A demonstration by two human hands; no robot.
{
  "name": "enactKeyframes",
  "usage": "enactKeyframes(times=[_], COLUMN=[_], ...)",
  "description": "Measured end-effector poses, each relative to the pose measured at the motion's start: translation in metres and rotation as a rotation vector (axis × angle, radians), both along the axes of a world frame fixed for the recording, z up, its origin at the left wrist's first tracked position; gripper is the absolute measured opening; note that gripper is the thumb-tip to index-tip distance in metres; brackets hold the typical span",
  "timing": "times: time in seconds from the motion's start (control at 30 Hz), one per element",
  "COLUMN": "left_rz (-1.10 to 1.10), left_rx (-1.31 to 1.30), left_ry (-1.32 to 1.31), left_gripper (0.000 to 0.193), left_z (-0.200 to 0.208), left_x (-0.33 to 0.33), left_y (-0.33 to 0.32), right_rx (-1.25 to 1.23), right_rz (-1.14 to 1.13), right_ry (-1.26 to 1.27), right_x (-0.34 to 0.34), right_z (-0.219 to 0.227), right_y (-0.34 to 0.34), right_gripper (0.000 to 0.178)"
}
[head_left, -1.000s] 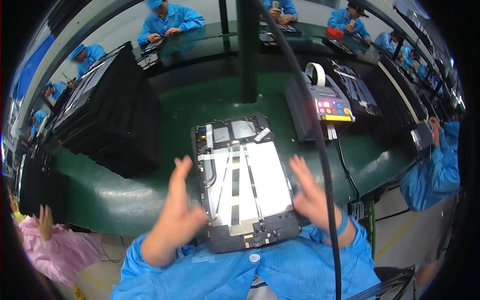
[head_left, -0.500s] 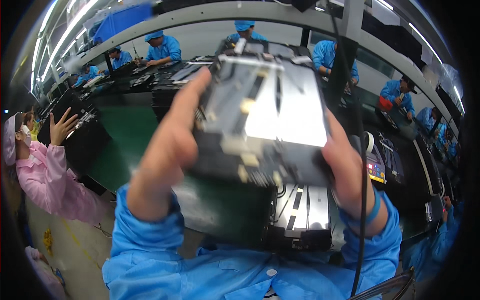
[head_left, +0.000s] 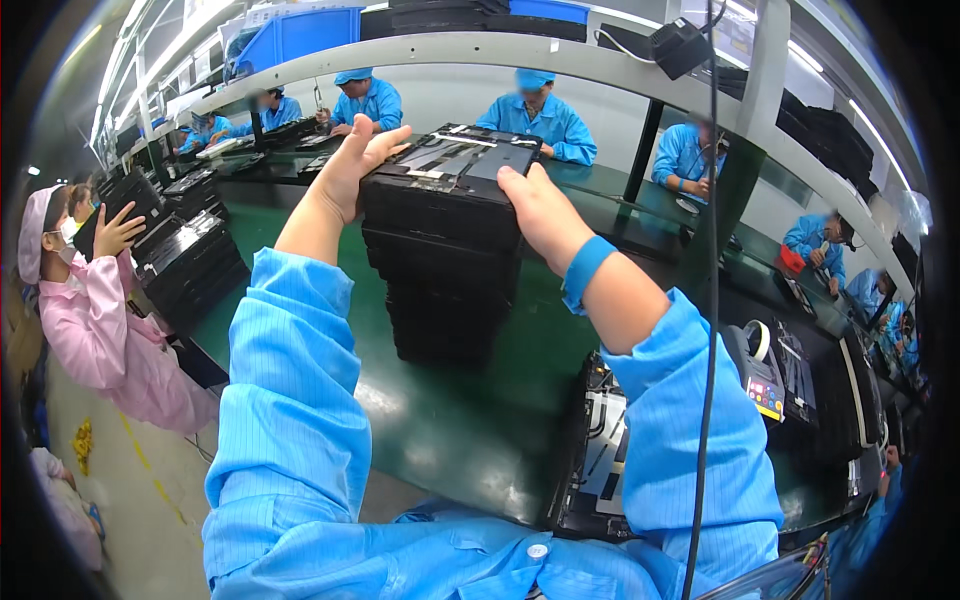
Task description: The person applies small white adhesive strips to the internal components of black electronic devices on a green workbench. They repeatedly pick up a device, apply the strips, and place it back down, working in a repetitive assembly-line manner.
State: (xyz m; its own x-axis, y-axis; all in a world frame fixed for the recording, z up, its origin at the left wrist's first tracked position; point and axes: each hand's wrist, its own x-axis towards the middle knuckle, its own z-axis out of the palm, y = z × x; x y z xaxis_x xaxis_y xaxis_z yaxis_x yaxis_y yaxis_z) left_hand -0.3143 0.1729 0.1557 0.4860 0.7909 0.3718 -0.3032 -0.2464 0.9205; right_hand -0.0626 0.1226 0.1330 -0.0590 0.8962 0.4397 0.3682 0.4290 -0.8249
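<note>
A flat black electronic unit (head_left: pixel 450 158), with silver panels and strips on its top face, lies uppermost on a tall, slightly uneven stack of black units (head_left: pixel 440 265). My left hand (head_left: pixel 350 170) is at the stack's upper left edge, fingers stretched out and apart, its palm side toward the top unit. On the other side, my right hand (head_left: pixel 542 212) grips the top unit's right corner, thumb on the upper face and the other fingers partly hidden. Below my right forearm, another unit (head_left: pixel 598 450) with exposed cables and silver panels lies near the bench's front edge.
A green bench (head_left: pixel 450 440) carries the stack. At the left, a person in pink (head_left: pixel 100 320) handles a dark panel by more stacked units (head_left: pixel 195 265). A device with coloured buttons (head_left: pixel 762 385) stands at the right. A black cable (head_left: pixel 708 400) hangs before my right arm.
The unit, held close in both hands before, has moved away from me onto the stack. My arms have stretched forward, and my left hand's fingers have spread.
</note>
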Motion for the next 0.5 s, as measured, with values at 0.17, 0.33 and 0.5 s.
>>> enactKeyframes(times=[0.17,0.33,0.5], left_rz=[0.014,0.000,0.052], left_rx=[0.034,0.032,-0.160], left_ry=[-0.017,-0.036,-0.150], left_gripper=[0.101,0.102,0.087], left_z=[-0.005,-0.006,-0.019], left_x=[0.006,0.005,0.008], left_y=[-0.004,-0.011,0.000], right_rx=[-0.067,-0.091,-0.259], right_rz=[0.008,0.164,0.224], right_ry=[0.231,0.446,0.637], right_x=[-0.007,-0.005,-0.005], right_z=[0.001,0.001,-0.006], right_y=[-0.011,-0.018,-0.008], right_gripper=[0.062,0.056,0.066])
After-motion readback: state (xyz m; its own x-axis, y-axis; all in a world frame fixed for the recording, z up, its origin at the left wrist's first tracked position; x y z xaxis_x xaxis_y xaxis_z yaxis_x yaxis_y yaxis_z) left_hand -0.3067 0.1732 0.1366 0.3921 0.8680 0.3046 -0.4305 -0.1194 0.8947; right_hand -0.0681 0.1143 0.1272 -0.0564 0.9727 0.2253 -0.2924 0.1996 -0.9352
